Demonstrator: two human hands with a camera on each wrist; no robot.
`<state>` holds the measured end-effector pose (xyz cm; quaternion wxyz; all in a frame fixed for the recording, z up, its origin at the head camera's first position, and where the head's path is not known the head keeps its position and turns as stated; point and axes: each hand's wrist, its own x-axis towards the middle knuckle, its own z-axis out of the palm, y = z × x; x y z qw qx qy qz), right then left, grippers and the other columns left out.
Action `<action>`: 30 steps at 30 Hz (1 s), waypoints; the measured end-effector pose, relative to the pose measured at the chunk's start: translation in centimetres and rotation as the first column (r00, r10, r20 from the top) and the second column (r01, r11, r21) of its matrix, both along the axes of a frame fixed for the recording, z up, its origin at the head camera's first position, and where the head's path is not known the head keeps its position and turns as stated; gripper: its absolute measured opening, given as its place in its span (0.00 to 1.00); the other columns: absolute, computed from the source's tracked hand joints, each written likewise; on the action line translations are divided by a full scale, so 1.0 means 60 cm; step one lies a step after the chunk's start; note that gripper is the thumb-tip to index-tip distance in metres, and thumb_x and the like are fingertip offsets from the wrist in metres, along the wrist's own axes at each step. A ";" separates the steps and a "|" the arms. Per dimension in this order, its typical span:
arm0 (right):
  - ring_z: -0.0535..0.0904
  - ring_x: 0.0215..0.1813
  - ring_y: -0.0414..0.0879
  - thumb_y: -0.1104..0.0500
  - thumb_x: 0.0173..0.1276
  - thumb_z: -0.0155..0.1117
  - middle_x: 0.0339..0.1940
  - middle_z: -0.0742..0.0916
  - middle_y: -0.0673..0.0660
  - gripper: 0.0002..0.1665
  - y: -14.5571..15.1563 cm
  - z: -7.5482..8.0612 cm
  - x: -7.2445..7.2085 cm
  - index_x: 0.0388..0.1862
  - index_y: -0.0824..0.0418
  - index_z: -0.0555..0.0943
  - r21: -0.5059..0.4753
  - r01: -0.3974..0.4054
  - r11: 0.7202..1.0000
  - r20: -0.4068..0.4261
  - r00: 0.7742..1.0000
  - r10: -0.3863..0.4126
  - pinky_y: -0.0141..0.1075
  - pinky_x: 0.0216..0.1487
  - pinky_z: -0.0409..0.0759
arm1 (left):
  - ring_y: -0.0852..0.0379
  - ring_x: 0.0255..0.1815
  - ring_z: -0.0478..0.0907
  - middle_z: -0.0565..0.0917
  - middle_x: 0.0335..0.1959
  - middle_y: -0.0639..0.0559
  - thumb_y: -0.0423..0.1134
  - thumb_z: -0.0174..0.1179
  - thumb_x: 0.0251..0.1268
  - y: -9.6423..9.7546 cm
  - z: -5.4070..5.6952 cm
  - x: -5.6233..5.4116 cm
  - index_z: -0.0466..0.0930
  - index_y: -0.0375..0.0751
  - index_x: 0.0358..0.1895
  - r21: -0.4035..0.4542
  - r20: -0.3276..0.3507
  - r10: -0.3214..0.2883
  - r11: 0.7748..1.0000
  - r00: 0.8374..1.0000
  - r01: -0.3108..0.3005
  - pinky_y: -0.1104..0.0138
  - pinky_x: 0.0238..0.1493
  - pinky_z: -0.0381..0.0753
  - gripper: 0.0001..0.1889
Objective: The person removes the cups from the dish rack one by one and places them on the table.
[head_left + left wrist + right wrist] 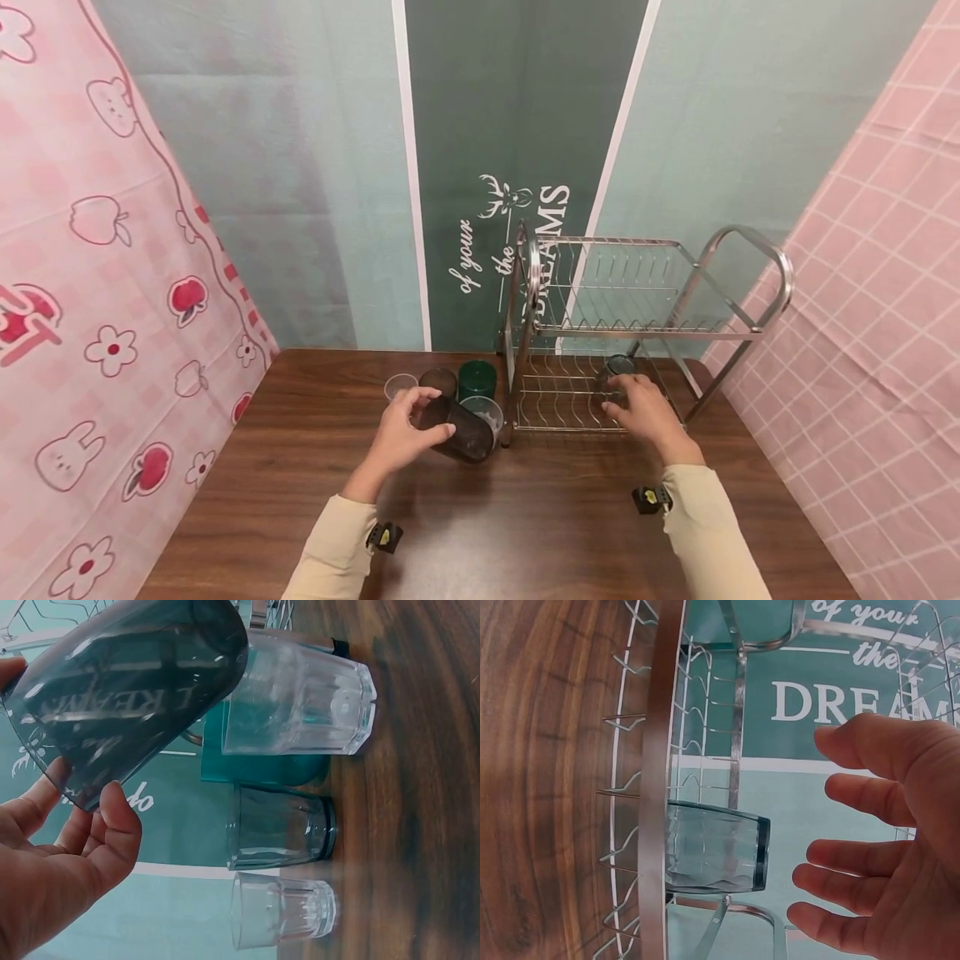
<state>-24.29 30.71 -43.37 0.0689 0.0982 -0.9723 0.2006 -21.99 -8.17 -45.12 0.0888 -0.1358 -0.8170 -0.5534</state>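
Observation:
My left hand (403, 429) pinches a dark grey see-through cup (463, 435) near its rim, thumb on one side and fingers on the other. The cup tilts, its base toward the rack, and in the head view it overlaps a clear tumbler (486, 410). My right hand (643, 410) is over the rack's lower tier with fingers spread and apart from a smoky tumbler (716, 847). That tumbler sits upside down on the wires, thick base up.
A two-tier metal dish rack (637, 335) stands at the back right. Left of it are a green cup (477, 379), a smoky tumbler (281, 827) and a small clear glass (281, 909), all upright on the wooden table (442, 533). Curtains (285, 208) hang behind.

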 end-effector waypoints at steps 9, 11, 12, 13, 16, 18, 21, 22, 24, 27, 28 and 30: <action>0.72 0.45 0.67 0.57 0.61 0.64 0.43 0.75 0.70 0.25 0.004 0.006 -0.012 0.53 0.70 0.74 0.017 -0.008 1.000 -0.025 1.000 0.009 0.57 0.41 0.69 | 0.47 0.40 0.70 0.72 0.38 0.47 0.38 0.73 0.37 -0.008 0.012 -0.001 0.79 0.40 0.46 -0.050 -0.031 0.009 0.999 0.999 -0.010 0.50 0.43 0.71 0.25; 0.72 0.45 0.67 0.57 0.61 0.64 0.43 0.75 0.70 0.25 0.004 0.006 -0.014 0.53 0.70 0.74 0.022 -0.004 1.000 -0.022 1.000 0.004 0.57 0.41 0.69 | 0.48 0.39 0.70 0.72 0.37 0.49 0.39 0.73 0.36 -0.010 0.013 -0.001 0.79 0.41 0.45 -0.064 -0.040 0.015 0.998 0.999 -0.018 0.51 0.42 0.71 0.25; 0.72 0.45 0.67 0.57 0.60 0.64 0.43 0.75 0.70 0.25 0.004 0.005 -0.016 0.53 0.70 0.74 0.025 -0.001 1.000 -0.019 1.000 0.001 0.57 0.41 0.70 | 0.49 0.39 0.71 0.72 0.37 0.49 0.39 0.73 0.36 -0.011 0.012 -0.002 0.79 0.41 0.45 -0.069 -0.042 0.017 0.997 0.999 -0.020 0.51 0.42 0.71 0.25; 0.72 0.46 0.67 0.57 0.60 0.64 0.43 0.76 0.70 0.25 0.004 0.004 -0.017 0.53 0.70 0.74 0.026 0.002 1.000 -0.018 1.000 -0.001 0.57 0.41 0.70 | 0.48 0.39 0.71 0.72 0.37 0.48 0.39 0.73 0.36 -0.012 0.013 -0.002 0.79 0.42 0.46 -0.074 -0.046 0.019 0.997 0.999 -0.023 0.52 0.41 0.72 0.25; 0.71 0.48 0.69 0.57 0.60 0.64 0.45 0.75 0.72 0.25 0.004 0.001 -0.020 0.53 0.70 0.74 0.026 0.010 1.000 -0.012 1.000 -0.010 0.58 0.43 0.69 | 0.47 0.40 0.71 0.71 0.39 0.48 0.40 0.73 0.35 -0.014 0.013 -0.005 0.79 0.43 0.46 -0.087 -0.053 0.033 0.995 0.998 -0.038 0.52 0.42 0.72 0.26; 0.70 0.49 0.70 0.57 0.61 0.64 0.47 0.75 0.73 0.25 0.004 -0.002 -0.023 0.54 0.70 0.74 0.022 0.012 1.000 -0.010 1.000 -0.012 0.58 0.44 0.69 | 0.44 0.41 0.71 0.71 0.40 0.46 0.39 0.73 0.34 -0.016 0.013 -0.007 0.79 0.42 0.46 -0.088 -0.053 0.040 0.995 0.998 -0.045 0.51 0.43 0.71 0.27; 0.68 0.52 0.71 0.58 0.61 0.64 0.49 0.73 0.74 0.26 0.005 -0.006 -0.028 0.54 0.70 0.73 0.017 0.016 1.000 -0.008 1.000 -0.016 0.60 0.46 0.68 | 0.42 0.44 0.71 0.71 0.43 0.46 0.39 0.74 0.33 -0.019 0.015 -0.009 0.79 0.43 0.46 -0.094 -0.049 0.051 0.994 0.998 -0.055 0.49 0.46 0.71 0.27; 0.67 0.52 0.72 0.58 0.61 0.63 0.50 0.73 0.74 0.26 0.005 -0.007 -0.029 0.55 0.70 0.73 0.017 0.018 1.000 -0.008 1.000 -0.018 0.60 0.46 0.67 | 0.42 0.45 0.71 0.71 0.44 0.46 0.40 0.74 0.33 -0.020 0.015 -0.009 0.79 0.43 0.46 -0.100 -0.048 0.052 0.993 0.997 -0.057 0.48 0.46 0.70 0.28; 0.65 0.54 0.72 0.58 0.61 0.63 0.52 0.72 0.75 0.26 0.005 -0.009 -0.030 0.55 0.70 0.72 0.021 0.025 0.999 -0.015 1.000 -0.025 0.61 0.47 0.66 | 0.43 0.46 0.71 0.71 0.45 0.45 0.40 0.74 0.33 -0.022 0.017 -0.009 0.80 0.43 0.47 -0.110 -0.045 0.057 0.992 0.997 -0.062 0.48 0.48 0.70 0.28; 0.64 0.55 0.73 0.58 0.61 0.64 0.54 0.71 0.76 0.27 0.003 -0.013 -0.030 0.55 0.71 0.72 0.030 0.040 0.999 -0.034 0.999 -0.039 0.62 0.48 0.66 | 0.46 0.48 0.70 0.71 0.45 0.46 0.41 0.74 0.32 -0.024 0.017 -0.010 0.80 0.43 0.47 -0.135 -0.057 0.072 0.988 0.996 -0.079 0.50 0.48 0.69 0.29; 0.63 0.55 0.73 0.58 0.61 0.64 0.55 0.70 0.76 0.27 0.002 -0.015 -0.030 0.56 0.71 0.71 0.034 0.045 0.998 -0.039 0.998 -0.044 0.62 0.48 0.66 | 0.47 0.48 0.69 0.71 0.45 0.46 0.42 0.74 0.32 -0.024 0.017 -0.011 0.80 0.43 0.47 -0.143 -0.063 0.078 0.986 0.995 -0.086 0.51 0.48 0.69 0.29; 0.63 0.56 0.73 0.58 0.60 0.64 0.55 0.70 0.76 0.28 0.000 -0.018 -0.032 0.56 0.71 0.71 0.043 0.055 0.998 -0.055 0.997 -0.052 0.63 0.47 0.65 | 0.48 0.49 0.67 0.71 0.45 0.45 0.42 0.74 0.31 -0.025 0.016 -0.012 0.80 0.42 0.47 -0.156 -0.076 0.090 0.983 0.993 -0.101 0.52 0.49 0.68 0.30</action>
